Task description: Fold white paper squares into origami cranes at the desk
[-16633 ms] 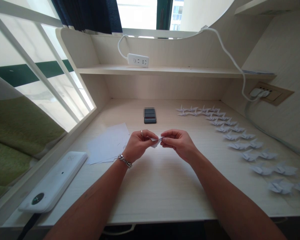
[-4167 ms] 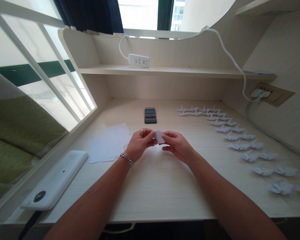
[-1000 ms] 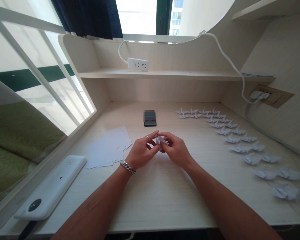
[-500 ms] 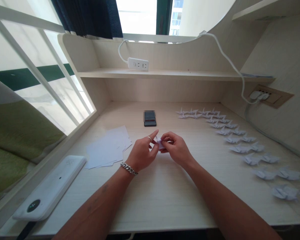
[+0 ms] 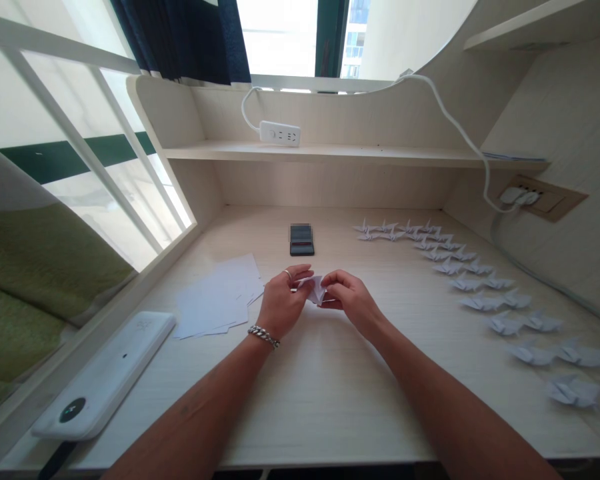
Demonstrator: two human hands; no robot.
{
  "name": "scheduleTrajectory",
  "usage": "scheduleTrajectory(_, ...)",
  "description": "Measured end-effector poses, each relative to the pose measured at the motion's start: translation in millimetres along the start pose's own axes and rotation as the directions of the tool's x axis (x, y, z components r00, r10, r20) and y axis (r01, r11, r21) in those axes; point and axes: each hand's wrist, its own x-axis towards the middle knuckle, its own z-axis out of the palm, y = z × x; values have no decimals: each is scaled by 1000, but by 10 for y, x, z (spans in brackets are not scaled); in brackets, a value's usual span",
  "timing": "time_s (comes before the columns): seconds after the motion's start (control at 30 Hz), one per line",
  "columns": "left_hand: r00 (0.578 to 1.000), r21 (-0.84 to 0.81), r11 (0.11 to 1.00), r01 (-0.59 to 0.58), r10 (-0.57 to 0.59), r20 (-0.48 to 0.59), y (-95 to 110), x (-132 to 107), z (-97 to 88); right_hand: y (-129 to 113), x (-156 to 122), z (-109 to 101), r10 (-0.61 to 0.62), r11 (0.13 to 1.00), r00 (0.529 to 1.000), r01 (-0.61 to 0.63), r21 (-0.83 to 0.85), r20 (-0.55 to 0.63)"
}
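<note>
A small folded piece of white paper (image 5: 314, 289) sits between my hands, above the middle of the desk. My left hand (image 5: 281, 300), with a ring and a chain bracelet, pinches its left side. My right hand (image 5: 347, 296) pinches its right side, and my fingers hide part of the fold. Left of my hands lies a loose pile of white paper sheets (image 5: 215, 297). Rows of white origami cranes (image 5: 460, 270) stretch along the desk's right side, apart from both hands.
A dark phone (image 5: 301, 241) lies on the desk beyond my hands. A long white device (image 5: 105, 377) lies at the front left edge. Above are a shelf (image 5: 330, 152) with a white power strip (image 5: 279, 133) and a white cable running to a wall socket (image 5: 520, 197).
My left fingers, raised half a second ago, have come back down onto the paper. More of the fold now shows between my hands. The view has shifted slightly.
</note>
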Motion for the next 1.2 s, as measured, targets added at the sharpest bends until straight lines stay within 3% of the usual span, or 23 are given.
scheduleTrajectory(0.1, 999, -106, 994, 36, -38, -16, -12, 12, -2, -1, -10, 15, -20, 1000, 999, 21, -23, 46)
scheduleTrajectory(0.23, 998, -150, 988, 44, -49, -33, 0, -1, 15, 46, -10, 47, -43, 996, 999, 42, -76, -3)
scheduleTrajectory(0.6, 998, -3, 998, -59, 59, -8, -44, -15, 24, 84, 1, 65, -33, 965, 998, 17, -263, -54)
scheduleTrajectory(0.83, 996, -243, 966, 84, -85, 5, 10, -3, 47, 36, -18, 87, -76, 975, 989, 47, -216, -124)
scheduleTrajectory(0.93, 991, -155, 980, 129, -123, 49, 57, -17, 42, 37, -18, 88, -80, 973, 989, 50, -227, -128)
scheduleTrajectory(1.03, 997, -76, 994, 72, -72, 10, 91, -30, 32, 49, -18, 78, -119, 938, 986, 72, -338, -120)
scheduleTrajectory(1.2, 992, 212, 976, -50, 74, -105, 123, -46, 13, 32, -44, 94, -298, 769, 944, 148, -622, -144)
